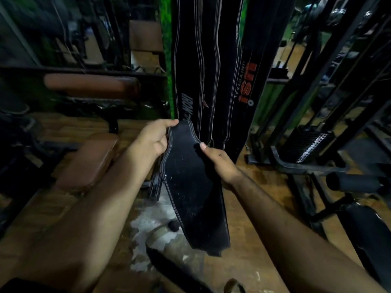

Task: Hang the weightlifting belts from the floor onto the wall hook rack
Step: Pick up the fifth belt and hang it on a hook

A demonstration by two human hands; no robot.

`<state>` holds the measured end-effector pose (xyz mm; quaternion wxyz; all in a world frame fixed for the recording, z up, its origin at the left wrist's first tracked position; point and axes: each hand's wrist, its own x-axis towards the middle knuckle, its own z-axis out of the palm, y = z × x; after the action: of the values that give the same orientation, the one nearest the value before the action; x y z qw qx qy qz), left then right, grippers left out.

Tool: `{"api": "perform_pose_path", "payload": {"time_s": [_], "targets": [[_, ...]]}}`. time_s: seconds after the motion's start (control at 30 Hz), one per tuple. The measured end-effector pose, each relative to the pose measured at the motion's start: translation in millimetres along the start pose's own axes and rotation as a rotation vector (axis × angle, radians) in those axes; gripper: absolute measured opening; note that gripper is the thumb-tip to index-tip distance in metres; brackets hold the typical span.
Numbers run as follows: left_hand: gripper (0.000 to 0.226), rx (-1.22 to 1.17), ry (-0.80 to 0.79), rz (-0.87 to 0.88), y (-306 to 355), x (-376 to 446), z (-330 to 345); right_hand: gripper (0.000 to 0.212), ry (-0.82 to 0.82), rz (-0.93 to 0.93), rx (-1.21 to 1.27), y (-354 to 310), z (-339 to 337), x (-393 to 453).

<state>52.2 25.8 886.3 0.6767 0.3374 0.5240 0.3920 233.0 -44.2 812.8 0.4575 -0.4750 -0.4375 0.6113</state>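
Gym floor (254, 218); black belt (190, 187) gripped between both hands (154, 138).

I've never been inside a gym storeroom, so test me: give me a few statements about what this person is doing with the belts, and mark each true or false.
1. Both hands hold the same black belt. True: the left hand grips its left edge, the right hand its right edge.
2. No belts are hanging yet. False: several hang ahead, including one marked USI.
3. The held belt is red. False: it is black with pale stitching.
4. A brown padded bench stands to the left. True.
5. The floor is carpeted in green. False: it looks like brownish wood with worn pale patches.
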Motion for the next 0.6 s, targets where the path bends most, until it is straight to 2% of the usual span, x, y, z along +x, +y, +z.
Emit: {"api": "perform_pose_path", "payload": {"time_s": [0.07,0.13,0.17,0.3,0.4,0.53,0.6], "targets": [[0.007,-0.043,-0.005,0.163,-0.8,1.7,-10.4,0.066,-0.032,0.076,-0.014,-12.5,8.6,6.5],[0.022,-0.033,-0.03,0.32,1.1,-5.3,-17.1,0.082,-0.024,0.078,-0.018,-29.8,22.8,18.7],[0.023,-0.019,-0.056,0.381,0.8,-10.0,-19.3,0.083,-0.013,0.056,-0.007,-42.7,31.0,23.2],[0.025,0.054,-0.206,0.494,-4.1,-31.9,-25.7,0.053,0.029,-0.003,0.133,-99.0,61.5,35.6],[0.029,0.162,-0.301,0.462,-8.8,-37.8,-37.0,0.012,0.096,-0.073,0.113,-119.3,72.9,44.5],[0.033,0.153,-0.352,0.39,14.0,-34.8,-51.9,0.016,0.112,-0.193,0.036,-123.9,75.2,46.6],[0.055,0.115,-0.299,0.386,39.4,-30.7,-51.7,0.01,0.084,-0.256,0.043,-126.8,78.6,45.2]]}}
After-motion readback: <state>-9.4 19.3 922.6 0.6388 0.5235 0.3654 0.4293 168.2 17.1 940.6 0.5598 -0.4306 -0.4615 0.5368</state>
